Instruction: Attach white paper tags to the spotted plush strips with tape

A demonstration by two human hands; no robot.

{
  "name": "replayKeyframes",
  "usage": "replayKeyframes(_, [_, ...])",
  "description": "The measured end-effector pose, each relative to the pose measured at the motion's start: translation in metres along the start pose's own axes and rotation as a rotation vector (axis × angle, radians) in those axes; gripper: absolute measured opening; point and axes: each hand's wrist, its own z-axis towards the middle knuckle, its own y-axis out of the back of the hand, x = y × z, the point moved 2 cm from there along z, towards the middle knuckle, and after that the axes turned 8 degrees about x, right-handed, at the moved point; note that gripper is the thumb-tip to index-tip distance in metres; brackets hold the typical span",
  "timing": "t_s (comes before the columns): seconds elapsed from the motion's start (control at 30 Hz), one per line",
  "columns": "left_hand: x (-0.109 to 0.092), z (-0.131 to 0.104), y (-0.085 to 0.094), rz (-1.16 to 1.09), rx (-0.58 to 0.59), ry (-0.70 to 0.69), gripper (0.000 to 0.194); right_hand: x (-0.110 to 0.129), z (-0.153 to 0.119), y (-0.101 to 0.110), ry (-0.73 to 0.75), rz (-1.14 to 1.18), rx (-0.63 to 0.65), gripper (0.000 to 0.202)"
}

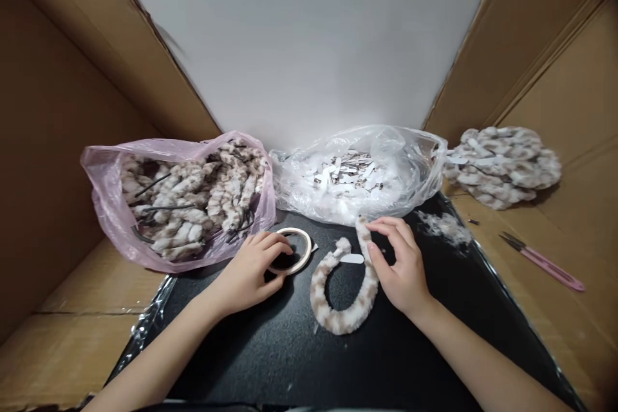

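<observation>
The brown-and-white furry strip [342, 322] lies on the black surface [270, 360] curved into a loop open toward 12 o'clock, a white tag [352, 259] by its rounded end, while the right hand [400, 264] touches its longer end with thumb and fingertips set narrowly, though I cannot tell whether they pinch it. At the loop's 10 o'clock, the left hand [255, 270] holds the tape roll [305, 257] by its rim, fingers curled inside the ring. From the strip, a pink plastic bag [103, 183] of furry pieces sits at 10 o'clock, a clear bag [415, 183] at 12 and pink-handled snips [553, 267] at 3.
</observation>
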Motion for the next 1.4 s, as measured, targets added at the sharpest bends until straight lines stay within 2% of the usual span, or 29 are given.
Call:
replayKeyframes(0.13, [0.014,-0.009,-0.006,0.093,0.032,-0.055,0.015,0.006,-0.001,-0.013,0.046,-0.015,0.073,0.016])
replayKeyframes(0.23, [0.005,-0.002,-0.014,0.051,0.011,-0.132,0.012,0.011,-0.001,-0.022,0.063,-0.031,0.184,0.018])
replayKeyframes(0.3, [-0.007,0.002,-0.012,0.002,-0.005,-0.204,0.01,0.014,0.0,-0.023,0.067,-0.014,0.24,0.027])
replayKeyframes(0.37, [-0.02,0.004,-0.006,-0.003,-0.023,-0.273,0.008,0.016,0.002,-0.02,0.084,0.038,0.244,0.03])
replayKeyframes(0.47, [-0.033,0.007,0.001,0.017,-0.058,-0.32,0.006,0.018,0.006,-0.011,0.112,0.123,0.164,0.018])
replayKeyframes(0.57, [-0.037,0.01,0.001,0.005,-0.073,-0.323,0.004,0.017,0.007,-0.006,0.065,0.177,0.126,0.007])
replayKeyframes(0.67, [-0.037,0.012,-0.002,-0.012,-0.066,-0.317,0.004,0.014,0.009,-0.005,-0.019,0.228,0.178,0.011])
replayKeyframes(0.8, [-0.036,0.018,-0.002,0.014,-0.045,-0.265,0.006,0.013,0.011,-0.002,-0.115,0.216,0.282,0.013])
replayKeyframes(1.0, [-0.022,0.025,0.012,0.104,-0.071,-0.022,0.023,0.024,0.012,0.005,-0.232,0.326,0.455,0.013])
replayKeyframes(1.17, [-0.019,0.021,0.019,0.054,-0.032,0.037,0.036,0.021,0.013,0.011,-0.264,0.324,0.407,0.017])
replayKeyframes(1.23, [-0.019,0.02,0.018,-0.017,-0.06,0.068,0.037,0.02,0.013,0.011,-0.238,0.286,0.388,0.016])
replayKeyframes(1.4, [-0.013,0.018,0.013,-0.208,-0.235,0.18,0.042,0.032,0.011,0.009,-0.018,0.116,0.327,0.015])
